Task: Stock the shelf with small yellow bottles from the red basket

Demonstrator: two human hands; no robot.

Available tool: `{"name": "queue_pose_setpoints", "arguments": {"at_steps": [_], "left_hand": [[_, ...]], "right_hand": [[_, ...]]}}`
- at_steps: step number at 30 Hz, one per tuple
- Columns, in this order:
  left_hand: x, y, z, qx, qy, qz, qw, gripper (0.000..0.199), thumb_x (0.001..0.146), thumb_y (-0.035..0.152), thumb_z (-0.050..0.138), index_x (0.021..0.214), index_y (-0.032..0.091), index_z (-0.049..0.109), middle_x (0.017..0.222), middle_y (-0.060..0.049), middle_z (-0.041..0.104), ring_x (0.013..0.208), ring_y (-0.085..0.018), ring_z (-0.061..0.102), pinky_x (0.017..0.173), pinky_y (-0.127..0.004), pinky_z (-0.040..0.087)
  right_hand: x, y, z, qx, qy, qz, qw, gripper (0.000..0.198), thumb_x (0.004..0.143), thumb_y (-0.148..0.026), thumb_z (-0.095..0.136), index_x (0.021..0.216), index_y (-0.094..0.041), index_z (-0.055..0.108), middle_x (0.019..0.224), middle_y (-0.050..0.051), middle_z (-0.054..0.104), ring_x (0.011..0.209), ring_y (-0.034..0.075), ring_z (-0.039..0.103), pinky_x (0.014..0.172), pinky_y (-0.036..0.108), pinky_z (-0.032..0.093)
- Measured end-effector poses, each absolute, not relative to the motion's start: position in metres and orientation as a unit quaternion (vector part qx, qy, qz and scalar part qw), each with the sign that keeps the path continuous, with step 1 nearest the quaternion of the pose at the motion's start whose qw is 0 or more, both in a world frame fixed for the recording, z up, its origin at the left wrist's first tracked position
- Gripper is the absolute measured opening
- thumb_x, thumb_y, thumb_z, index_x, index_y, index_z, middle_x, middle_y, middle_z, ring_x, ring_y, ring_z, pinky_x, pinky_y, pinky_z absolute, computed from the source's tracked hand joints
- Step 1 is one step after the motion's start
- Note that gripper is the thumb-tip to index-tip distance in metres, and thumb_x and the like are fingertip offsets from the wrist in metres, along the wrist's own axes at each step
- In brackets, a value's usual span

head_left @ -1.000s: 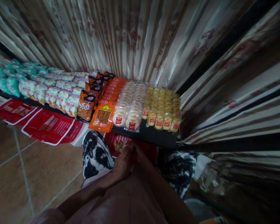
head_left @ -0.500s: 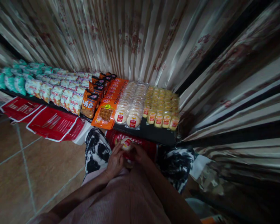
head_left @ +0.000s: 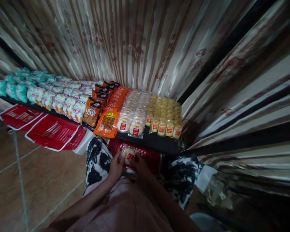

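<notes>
Close to my body, above my lap, I hold a wrapped round rice cracker (head_left: 129, 154) with a red label on its clear pack. My left hand (head_left: 116, 166) grips its left edge, thumb and fingers closed. On the opposite edge, my right hand (head_left: 139, 165) is closed too, its fingertips partly in shadow. Another pale, shiny thing shows dimly beneath the pack, too dark to name. Matching rice cracker packs (head_left: 136, 129) lie in two columns on the black bench (head_left: 157, 140) ahead of my hands.
Along the bench stand yellow wrapped cakes (head_left: 169, 128), orange stick-snack bags (head_left: 106, 124), brown-orange bags (head_left: 91, 111), white bags (head_left: 59, 103) and green bags (head_left: 21, 92). Red baskets (head_left: 55, 132) sit below its front edge. A pleated curtain (head_left: 140, 42) hangs behind.
The rice cracker pack has tilted to face upward more, with my left hand shifting along its left edge. My view has moved slightly, so the bench sits a little lower.
</notes>
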State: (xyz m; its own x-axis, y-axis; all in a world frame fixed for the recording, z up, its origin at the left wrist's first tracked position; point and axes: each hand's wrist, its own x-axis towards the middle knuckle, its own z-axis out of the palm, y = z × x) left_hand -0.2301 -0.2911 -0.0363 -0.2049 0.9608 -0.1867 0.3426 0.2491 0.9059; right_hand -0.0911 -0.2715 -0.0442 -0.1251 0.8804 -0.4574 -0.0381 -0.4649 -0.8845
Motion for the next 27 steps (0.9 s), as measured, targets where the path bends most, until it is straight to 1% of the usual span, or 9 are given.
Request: {"name": "queue_pose_setpoints", "arguments": {"at_steps": [3,6,10,12,14,18,20,23,27], "left_hand": [[-0.244,-0.277,-0.018,0.587,0.620,0.348,0.386,0.032,0.082,0.023,0.046,0.111,0.015,0.057,0.111,-0.008,0.062,0.102,-0.018,0.057,0.093,-0.034,0.045],[-0.255,-0.262,0.007,0.662,0.586,0.296,0.360,0.032,0.083,0.021,0.043,0.110,0.016,0.058,0.110,-0.008,0.062,0.102,-0.018,0.056,0.094,-0.033,0.043],[-0.258,-0.251,0.035,0.765,0.520,0.193,0.327,0.031,0.084,0.020,0.040,0.108,0.020,0.060,0.098,-0.005,0.063,0.092,-0.017,0.058,0.087,-0.029,0.045],[-0.257,-0.248,0.040,0.783,0.506,0.173,0.316,0.031,0.084,0.019,0.040,0.107,0.021,0.061,0.096,-0.004,0.063,0.092,-0.017,0.058,0.086,-0.029,0.045],[-0.256,-0.245,0.039,0.772,0.515,0.186,0.323,0.032,0.084,0.019,0.041,0.111,0.021,0.058,0.104,-0.005,0.063,0.097,-0.017,0.057,0.090,-0.029,0.044],[-0.256,-0.240,0.031,0.696,0.569,0.285,0.334,0.042,0.082,0.022,0.048,0.124,0.020,0.047,0.115,-0.006,0.058,0.104,-0.016,0.056,0.095,-0.032,0.043],[-0.256,-0.240,0.028,0.660,0.597,0.343,0.299,0.045,0.083,0.024,0.049,0.127,0.018,0.043,0.116,-0.008,0.056,0.103,-0.017,0.056,0.095,-0.033,0.044],[-0.251,-0.247,0.027,0.641,0.625,0.393,0.209,0.044,0.084,0.023,0.047,0.127,0.016,0.041,0.122,-0.011,0.049,0.113,-0.019,0.050,0.100,-0.039,0.040],[-0.238,-0.258,0.021,0.671,0.624,0.372,0.149,0.040,0.086,0.021,0.044,0.126,0.020,0.044,0.133,-0.011,0.037,0.125,-0.023,0.037,0.105,-0.042,0.034]], "right_hand": [[-0.086,-0.269,-0.031,-0.626,-0.478,0.518,0.331,0.048,0.063,-0.034,0.069,0.107,-0.020,0.055,0.107,0.009,0.064,0.098,0.026,0.058,0.088,0.040,0.044],[-0.082,-0.265,-0.016,-0.634,-0.545,0.430,0.341,0.054,0.068,-0.038,0.066,0.118,-0.022,0.051,0.119,0.009,0.058,0.109,0.027,0.052,0.095,0.041,0.038],[-0.079,-0.260,-0.002,-0.616,-0.642,0.347,0.298,0.030,0.073,-0.034,0.061,0.100,-0.022,0.062,0.109,0.009,0.062,0.105,0.027,0.051,0.095,0.041,0.035],[-0.079,-0.258,0.001,-0.615,-0.651,0.350,0.277,0.021,0.073,-0.032,0.059,0.091,-0.022,0.063,0.101,0.008,0.064,0.096,0.025,0.054,0.089,0.037,0.039],[-0.078,-0.256,0.004,-0.624,-0.632,0.369,0.276,0.016,0.073,-0.032,0.059,0.085,-0.022,0.061,0.090,0.006,0.065,0.083,0.022,0.057,0.078,0.033,0.043],[-0.081,-0.251,0.012,-0.620,-0.570,0.439,0.314,0.016,0.070,-0.036,0.058,0.075,-0.021,0.055,0.074,0.001,0.063,0.064,0.017,0.057,0.061,0.027,0.043],[-0.085,-0.245,0.015,-0.608,-0.532,0.474,0.351,0.017,0.069,-0.037,0.057,0.074,-0.021,0.053,0.070,0.000,0.063,0.060,0.015,0.057,0.055,0.025,0.043],[-0.093,-0.231,0.016,-0.596,-0.494,0.493,0.397,0.019,0.068,-0.038,0.057,0.072,-0.021,0.052,0.066,-0.001,0.063,0.054,0.013,0.056,0.050,0.023,0.042],[-0.103,-0.211,0.011,-0.586,-0.531,0.461,0.402,0.023,0.069,-0.042,0.059,0.077,-0.021,0.054,0.072,0.000,0.063,0.054,0.011,0.056,0.050,0.022,0.044]]}}
